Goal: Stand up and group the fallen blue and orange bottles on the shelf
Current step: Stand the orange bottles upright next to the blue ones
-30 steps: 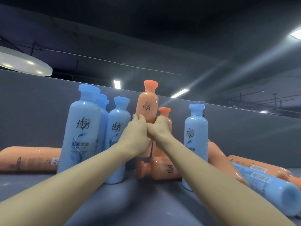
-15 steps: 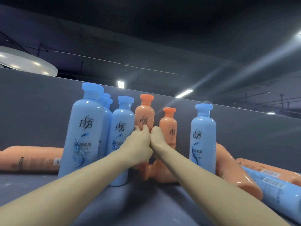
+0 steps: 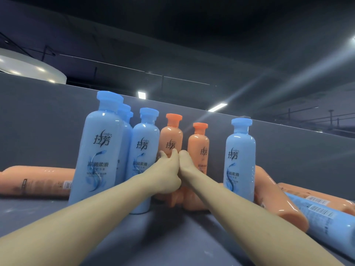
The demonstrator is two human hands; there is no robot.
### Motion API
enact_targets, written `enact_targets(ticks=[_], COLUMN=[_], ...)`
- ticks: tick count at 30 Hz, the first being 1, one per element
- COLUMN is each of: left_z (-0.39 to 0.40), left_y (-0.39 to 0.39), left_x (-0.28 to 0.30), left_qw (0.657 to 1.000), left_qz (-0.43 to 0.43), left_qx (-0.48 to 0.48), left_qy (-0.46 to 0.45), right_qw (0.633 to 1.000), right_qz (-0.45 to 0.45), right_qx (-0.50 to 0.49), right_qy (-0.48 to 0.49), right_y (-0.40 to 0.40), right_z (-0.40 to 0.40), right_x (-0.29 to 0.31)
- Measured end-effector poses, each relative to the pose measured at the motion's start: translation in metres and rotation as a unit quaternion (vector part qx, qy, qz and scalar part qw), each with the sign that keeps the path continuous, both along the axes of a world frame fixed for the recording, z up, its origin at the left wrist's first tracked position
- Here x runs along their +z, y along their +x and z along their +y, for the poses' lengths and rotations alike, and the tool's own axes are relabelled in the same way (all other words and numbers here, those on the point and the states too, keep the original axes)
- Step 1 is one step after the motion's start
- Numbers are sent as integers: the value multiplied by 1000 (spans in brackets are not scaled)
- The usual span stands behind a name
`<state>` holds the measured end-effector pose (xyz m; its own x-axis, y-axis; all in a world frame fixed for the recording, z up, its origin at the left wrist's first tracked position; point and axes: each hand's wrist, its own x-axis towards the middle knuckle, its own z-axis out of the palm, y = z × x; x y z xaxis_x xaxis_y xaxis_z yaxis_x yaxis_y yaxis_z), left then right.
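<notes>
Orange bottle, lifted a second earlier, now stood upright on the shelf beside another; left hand and right hand still kept a clenched grip round it.

Both forearms hide the fallen orange bottle; the blue bottle at the shelf's right end runs off-frame.

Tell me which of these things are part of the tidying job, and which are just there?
Part of the job:
- left hand and right hand gripping the upright orange bottle
- second upright orange bottle
- standing blue bottles
- fallen orange bottle
- fallen blue bottle
- shelf

Just there:
- ceiling lights
</notes>
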<state>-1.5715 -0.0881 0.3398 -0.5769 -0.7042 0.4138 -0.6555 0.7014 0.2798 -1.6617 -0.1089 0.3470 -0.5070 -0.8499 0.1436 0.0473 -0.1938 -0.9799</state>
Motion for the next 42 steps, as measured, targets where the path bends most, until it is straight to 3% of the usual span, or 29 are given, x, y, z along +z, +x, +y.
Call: enact_targets(ticks=[11, 32, 42], left_z=[2, 5, 0], left_y=[1, 1, 0], left_x=[-3, -7, -10], left_qw=[1000, 1000, 1000], left_qz=[1, 14, 21], left_qx=[6, -7, -4], left_qy=[22, 27, 20], right_qw=[999, 996, 999], right_qz=[-8, -76, 18], right_qx=[49, 38, -19], right_qy=[6, 36, 47], right_y=[0, 6, 7], right_z=[10, 15, 12], right_x=[0, 7, 3])
